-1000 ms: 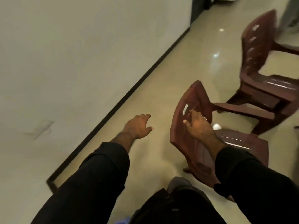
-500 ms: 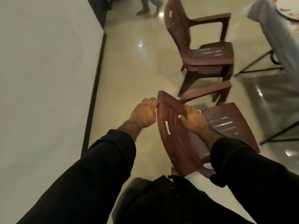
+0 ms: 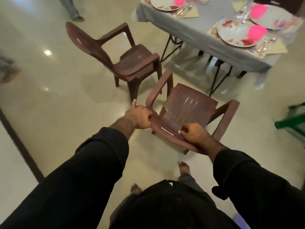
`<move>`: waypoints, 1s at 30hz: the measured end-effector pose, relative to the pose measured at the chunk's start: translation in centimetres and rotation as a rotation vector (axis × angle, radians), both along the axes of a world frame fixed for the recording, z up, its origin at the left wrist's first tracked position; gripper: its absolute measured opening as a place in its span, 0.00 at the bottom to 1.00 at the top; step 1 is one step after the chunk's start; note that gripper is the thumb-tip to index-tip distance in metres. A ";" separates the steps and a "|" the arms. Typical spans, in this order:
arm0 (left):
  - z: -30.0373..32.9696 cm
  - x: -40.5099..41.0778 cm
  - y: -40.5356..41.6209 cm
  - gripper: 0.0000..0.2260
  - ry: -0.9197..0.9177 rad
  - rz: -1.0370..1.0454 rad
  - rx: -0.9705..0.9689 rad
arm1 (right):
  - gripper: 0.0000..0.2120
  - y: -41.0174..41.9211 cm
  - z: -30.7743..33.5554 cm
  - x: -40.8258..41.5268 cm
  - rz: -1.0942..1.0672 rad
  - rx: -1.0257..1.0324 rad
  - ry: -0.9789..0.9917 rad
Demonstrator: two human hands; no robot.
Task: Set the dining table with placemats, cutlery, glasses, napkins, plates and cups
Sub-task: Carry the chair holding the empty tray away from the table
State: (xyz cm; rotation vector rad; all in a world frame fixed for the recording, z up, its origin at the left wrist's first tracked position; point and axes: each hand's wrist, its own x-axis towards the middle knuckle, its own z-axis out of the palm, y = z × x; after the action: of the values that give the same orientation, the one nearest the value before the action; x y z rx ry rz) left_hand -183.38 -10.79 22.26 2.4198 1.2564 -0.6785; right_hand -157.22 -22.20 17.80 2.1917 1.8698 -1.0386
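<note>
Your left hand [image 3: 139, 117] and right hand [image 3: 195, 134] each grip the brown plastic armchair [image 3: 189, 111]; seating step, carry it toward the set surface [image 3: 189, 33] at 1 o'clock

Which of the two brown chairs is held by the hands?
The nearer brown chair: the left hand and right hand grip its backrest. The farther chair stands untouched.

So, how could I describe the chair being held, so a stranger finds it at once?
Start from the grey-clothed dining table at the top right. Two brown plastic chairs stand before it. It is the nearer chair, whose backrest the left hand and right hand grip; the farther chair is untouched.
</note>
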 end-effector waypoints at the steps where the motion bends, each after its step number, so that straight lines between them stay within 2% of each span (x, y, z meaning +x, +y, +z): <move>1: -0.2 -0.4 -0.1 0.21 -0.014 -0.033 0.000 | 0.16 -1.3 0.3 -0.4 -0.044 -0.015 0.012; 4: -0.8 -0.9 -0.3 0.21 -0.011 -0.146 -0.007 | 0.26 -4.6 2.1 -1.1 -0.155 0.035 0.043; 6: -1.6 -0.3 -0.1 0.23 0.025 -0.217 -0.009 | 0.30 -6.5 3.8 -1.6 -0.127 0.010 0.088; 8: -2.5 0.8 -0.2 0.19 0.048 -0.251 -0.025 | 0.31 -7.9 4.6 -2.3 -0.028 0.013 0.024; 10: -3.4 1.5 -0.3 0.12 0.048 -0.325 -0.002 | 0.25 -8.6 4.1 -3.1 -0.007 0.062 -0.130; 12: -3.5 1.8 0.1 0.12 0.048 -0.412 0.065 | 0.15 -8.2 3.4 -3.5 -0.059 0.107 -0.278; 13: -3.5 1.8 0.8 0.12 0.041 -0.423 0.086 | 0.13 -7.6 3.1 -3.5 -0.072 0.111 -0.324; 23: -3.1 7.1 11.9 0.15 0.046 -0.389 0.171 | 0.10 3.1 2.9 -0.3 -0.155 0.082 -0.389; 30: -2.3 12.0 18.0 0.12 0.043 -0.460 0.122 | 0.10 8.2 4.5 3.1 -0.212 0.073 -0.380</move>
State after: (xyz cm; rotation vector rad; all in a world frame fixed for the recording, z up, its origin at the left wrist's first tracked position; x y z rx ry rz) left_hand -171.39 7.25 19.95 2.8420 0.7729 -0.7955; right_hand -154.08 -13.99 22.26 2.4566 1.5586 -0.5287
